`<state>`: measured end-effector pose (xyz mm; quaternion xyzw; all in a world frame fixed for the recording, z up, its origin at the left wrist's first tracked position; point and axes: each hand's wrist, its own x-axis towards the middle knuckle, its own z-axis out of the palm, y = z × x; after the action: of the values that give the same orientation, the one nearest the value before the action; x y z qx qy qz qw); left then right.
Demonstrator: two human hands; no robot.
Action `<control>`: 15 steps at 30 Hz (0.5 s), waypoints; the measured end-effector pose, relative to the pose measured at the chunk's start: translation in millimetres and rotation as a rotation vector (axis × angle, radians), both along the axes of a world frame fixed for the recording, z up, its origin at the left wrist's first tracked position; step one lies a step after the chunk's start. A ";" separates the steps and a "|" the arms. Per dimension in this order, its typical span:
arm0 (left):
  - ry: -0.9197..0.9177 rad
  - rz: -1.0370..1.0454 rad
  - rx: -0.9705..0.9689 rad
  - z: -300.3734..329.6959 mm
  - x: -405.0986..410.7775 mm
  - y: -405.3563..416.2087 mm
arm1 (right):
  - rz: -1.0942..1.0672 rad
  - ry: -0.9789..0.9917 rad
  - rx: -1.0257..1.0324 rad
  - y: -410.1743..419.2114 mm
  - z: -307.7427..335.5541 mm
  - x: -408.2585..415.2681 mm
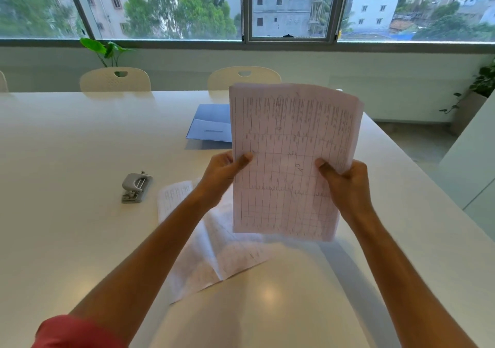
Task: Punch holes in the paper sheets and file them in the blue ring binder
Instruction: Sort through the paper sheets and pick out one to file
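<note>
While both arms reach forward, the left hand [223, 171] and right hand [345, 180] pinch a stack of paper sheets [289, 160] upright above the white table [67, 147]. More sheets [214, 248] lie underneath, the hole punch [136, 187] sits left, the blue binder [210, 124] behind, windows [160, 5] beyond.

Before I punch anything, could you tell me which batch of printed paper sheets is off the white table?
The stack of table-printed paper sheets, gripped upright by the left hand and right hand. The other loose sheets lie flat on the white table.
</note>
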<state>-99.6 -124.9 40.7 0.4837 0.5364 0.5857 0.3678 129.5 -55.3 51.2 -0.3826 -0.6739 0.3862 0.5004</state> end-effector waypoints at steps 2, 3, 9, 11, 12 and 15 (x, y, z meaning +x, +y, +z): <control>0.055 0.046 0.002 -7.0 -21.3 -6.6 | 0.007 0.009 -0.005 1.1 1.0 -7.6; 0.096 0.097 -0.005 -13.0 -34.5 -10.5 | 0.012 0.014 -0.010 1.5 0.8 -11.9; 0.576 0.429 -0.401 -58.6 -113.2 -41.2 | 0.083 0.044 -0.065 -2.9 0.7 -40.0; 0.802 0.475 -0.564 -74.4 -125.4 -50.7 | 0.119 0.063 -0.092 -4.4 0.5 -49.6; 0.875 0.477 -0.619 -80.6 -129.1 -54.6 | 0.139 0.075 -0.109 -4.8 -0.1 -54.3; 0.993 0.461 -0.745 -91.7 -135.2 -62.5 | 0.192 0.083 -0.150 -5.3 -3.5 -67.1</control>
<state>-234.9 -187.4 -51.0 0.4094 0.8988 0.1321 0.0845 62.4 -60.6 47.7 -0.3364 -0.6554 0.4969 0.4587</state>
